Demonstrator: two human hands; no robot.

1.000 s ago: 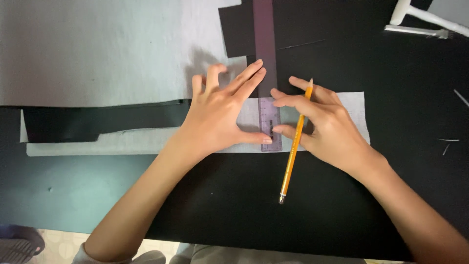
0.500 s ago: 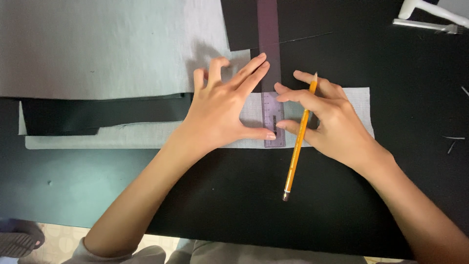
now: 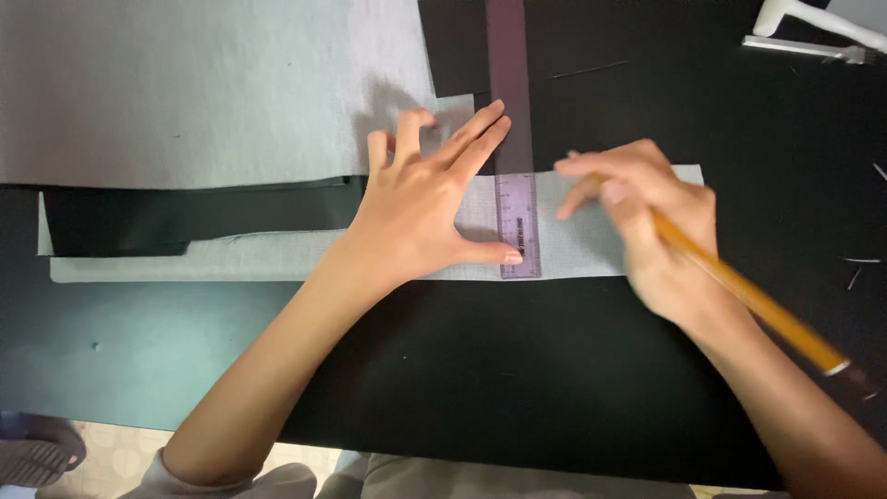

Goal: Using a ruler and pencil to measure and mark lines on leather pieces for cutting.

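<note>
Since half a second earlier, the right hand (image 3: 661, 226) has swung the yellow pencil (image 3: 748, 296). Then the pencil stood nearly upright in the view, its shaft running down across the fingers toward the person; now it slants away to the lower right, its far end blurred near the edge of the black cloth (image 3: 517, 370), and the point is hidden under the fingers. The hand itself has shifted a little to the right of the ruler and looks smeared with motion. Its fingers are curled shut around the pencil's upper part, fingertips resting on or just above the grey strip.

The left hand (image 3: 425, 208) has hardly moved. It lies flat and spread, fingers fanned toward the top of the view, palm on the grey fabric strip (image 3: 277, 259), the thumb stretched out to touch the lower end of the transparent purple ruler (image 3: 513, 139). It presses rather than grasps; nothing is enclosed in it.

The ruler stands upright in the view, crossing the strip at a right angle, its lower end level with the strip's near edge and its upper part running up over the black cloth. A large grey fabric sheet (image 3: 185, 92) covers the upper left, overlapping a dark piece beneath it. A white tool (image 3: 813, 28) lies at the top right, well apart from both hands.

No containers show in the view.
</note>
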